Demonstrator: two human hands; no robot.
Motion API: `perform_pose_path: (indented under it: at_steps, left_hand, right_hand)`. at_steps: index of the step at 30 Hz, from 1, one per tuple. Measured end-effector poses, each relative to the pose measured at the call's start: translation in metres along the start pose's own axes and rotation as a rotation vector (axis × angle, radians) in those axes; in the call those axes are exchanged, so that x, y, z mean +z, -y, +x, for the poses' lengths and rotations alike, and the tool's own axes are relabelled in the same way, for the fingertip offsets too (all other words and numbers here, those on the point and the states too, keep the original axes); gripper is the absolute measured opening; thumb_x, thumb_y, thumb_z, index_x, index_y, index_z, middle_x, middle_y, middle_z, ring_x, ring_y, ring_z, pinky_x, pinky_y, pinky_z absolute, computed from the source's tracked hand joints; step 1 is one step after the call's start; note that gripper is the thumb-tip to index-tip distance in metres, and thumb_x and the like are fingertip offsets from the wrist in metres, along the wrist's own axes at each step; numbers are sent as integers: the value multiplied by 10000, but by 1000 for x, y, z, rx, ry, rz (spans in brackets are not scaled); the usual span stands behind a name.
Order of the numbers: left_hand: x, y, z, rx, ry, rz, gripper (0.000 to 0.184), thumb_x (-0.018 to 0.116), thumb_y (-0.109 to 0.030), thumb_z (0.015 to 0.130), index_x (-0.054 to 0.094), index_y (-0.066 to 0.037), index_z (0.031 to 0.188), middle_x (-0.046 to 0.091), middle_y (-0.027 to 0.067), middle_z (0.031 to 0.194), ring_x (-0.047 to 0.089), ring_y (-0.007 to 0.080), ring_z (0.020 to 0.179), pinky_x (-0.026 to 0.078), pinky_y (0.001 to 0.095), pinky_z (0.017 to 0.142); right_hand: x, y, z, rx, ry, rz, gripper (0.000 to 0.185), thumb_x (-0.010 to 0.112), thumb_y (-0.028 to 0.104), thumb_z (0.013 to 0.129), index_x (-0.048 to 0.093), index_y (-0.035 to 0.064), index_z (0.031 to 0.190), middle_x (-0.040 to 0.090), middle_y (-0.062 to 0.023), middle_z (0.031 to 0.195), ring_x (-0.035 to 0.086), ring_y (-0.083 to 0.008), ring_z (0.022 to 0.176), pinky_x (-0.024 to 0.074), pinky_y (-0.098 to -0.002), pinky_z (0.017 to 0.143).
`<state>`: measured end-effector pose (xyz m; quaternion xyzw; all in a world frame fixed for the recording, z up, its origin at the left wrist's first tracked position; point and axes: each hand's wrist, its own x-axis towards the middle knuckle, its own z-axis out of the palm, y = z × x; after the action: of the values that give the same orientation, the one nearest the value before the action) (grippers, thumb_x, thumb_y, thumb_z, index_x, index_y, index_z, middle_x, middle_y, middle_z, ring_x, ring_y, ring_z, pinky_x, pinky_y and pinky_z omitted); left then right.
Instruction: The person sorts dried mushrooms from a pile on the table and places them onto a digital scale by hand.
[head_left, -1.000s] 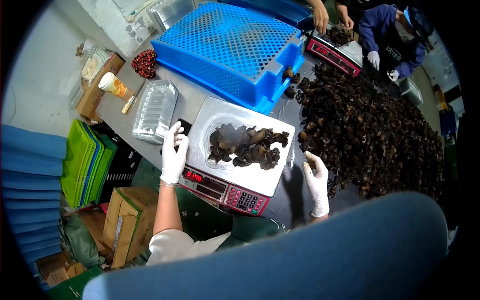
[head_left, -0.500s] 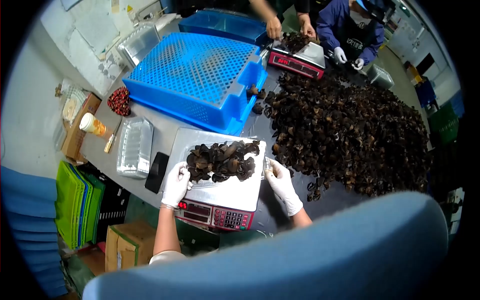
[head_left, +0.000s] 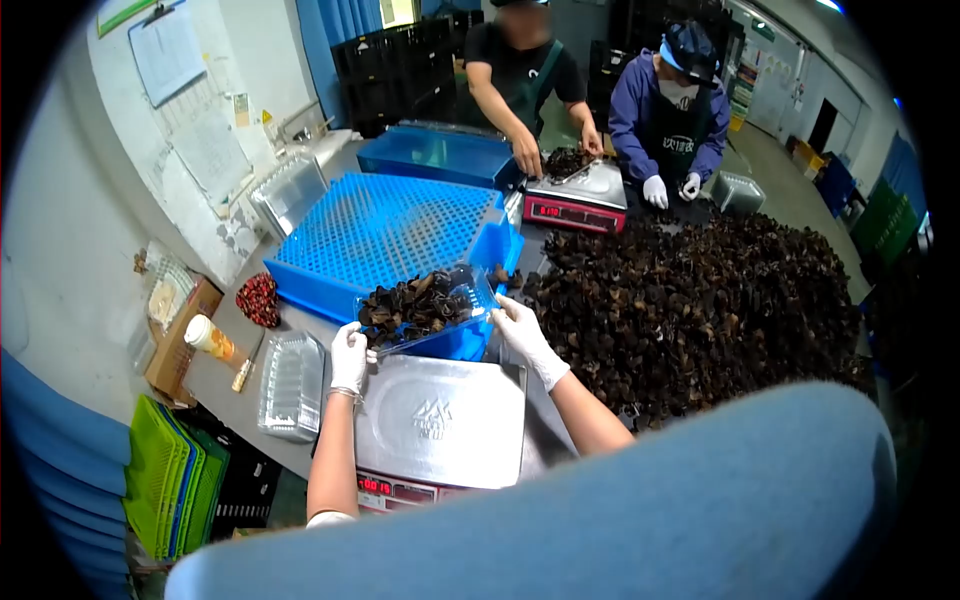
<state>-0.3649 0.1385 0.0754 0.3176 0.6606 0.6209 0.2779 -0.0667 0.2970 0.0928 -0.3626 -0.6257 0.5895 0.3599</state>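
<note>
Tray ends clamped in left hand, right hand; held off scale, blue crate just beyond.

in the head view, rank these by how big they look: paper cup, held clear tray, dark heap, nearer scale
Largest to smallest as they look:
1. dark heap
2. nearer scale, partly cut off by the blue shape in front
3. held clear tray
4. paper cup

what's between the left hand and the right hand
In the head view, a clear tray of dark curled pieces spans from the left hand to the right hand.
</note>
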Motion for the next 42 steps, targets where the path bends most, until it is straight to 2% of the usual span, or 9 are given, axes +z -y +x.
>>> perform_pose_path:
  at_steps: [4,9,15,19,26,31,37,39,42]
  left_hand:
    - [10,6,54,-16,-108,-90,341,505,-21,951,471,48,1283,617,135,944,614,158,545,548,280,471]
    - [2,86,157,61,-77,-507,561,532,65,907,369,18,1442,516,201,1320,641,260,1026,575,312,796]
    - [-54,44,95,364,-233,244,439,635,-84,908,547,-9,1331,577,190,1288,577,260,1139,471,353,966]
    - [-98,23,4,158,-355,1078,442,638,-201,905,567,-8,1296,570,221,1257,527,370,1196,424,412,1026]
    - [-155,71,-36,219,-461,1053,152,696,-161,811,671,-11,798,678,185,750,654,352,691,520,427,689]
    - [-191,104,3,65,-410,800,127,677,-110,793,711,10,768,693,102,687,631,171,625,520,337,638]
    - [-218,136,33,-243,-369,415,137,635,-100,847,684,28,831,645,99,669,600,192,628,500,344,641]
    - [-198,127,23,382,-776,803,138,566,-83,920,630,34,953,627,142,807,608,260,778,486,363,738]
    - [-97,19,-71,574,-518,894,137,510,-54,962,570,23,1058,587,176,970,555,334,937,452,404,864]
  right_hand:
    - [-4,-10,-13,6,24,15,476,611,170,958,510,-55,1365,696,-73,994,607,-94,800,500,-241,738]
    - [-27,10,-49,106,101,-18,329,606,155,954,628,0,1244,705,-32,1004,608,-70,825,500,-230,744]
    - [-84,-14,-108,56,-5,22,262,622,122,947,668,14,1181,705,-16,987,597,-61,831,484,-220,748]
    - [-126,-50,-163,183,-128,145,240,643,108,927,688,36,1151,706,3,950,595,-57,813,483,-212,729]
    - [-158,-70,-242,320,-312,148,234,571,138,953,681,77,1150,702,13,943,568,-49,750,463,-207,655]
    - [-153,-68,-283,353,-365,204,239,566,126,956,677,53,1154,697,3,946,564,-51,731,453,-201,668]
    - [-153,-78,-322,416,-440,228,226,568,103,954,676,23,1136,686,-6,907,553,-47,712,443,-194,644]
    - [-151,-83,-333,364,-444,158,221,575,112,949,680,10,1116,691,-24,905,574,-70,737,471,-218,675]
    - [-139,-95,-355,274,-420,-95,234,578,127,943,675,-7,1109,707,-60,933,624,-116,828,513,-271,759]
